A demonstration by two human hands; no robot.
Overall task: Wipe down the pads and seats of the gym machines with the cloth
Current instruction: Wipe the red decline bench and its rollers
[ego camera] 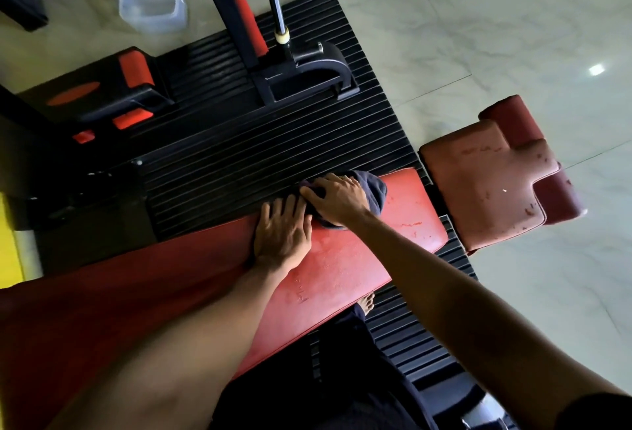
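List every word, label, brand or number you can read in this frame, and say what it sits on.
No readable text anywhere in the frame.
Red bench pad: the pale squiggles near its close edge are scuffs, not letters.
Red patches on the black machine: no print that can be made out.
Clear tub and cloth: no label visible.

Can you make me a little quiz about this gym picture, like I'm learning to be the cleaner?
1. True or false: the cloth is bright yellow.
2. Which hand holds the cloth? A) left hand B) right hand
3. Fill in: the clear plastic tub stands on the ____.

Key:
1. False. The cloth is dark, and it lies on the red bench pad.
2. B. The left hand rests flat on the pad beside it.
3. floor
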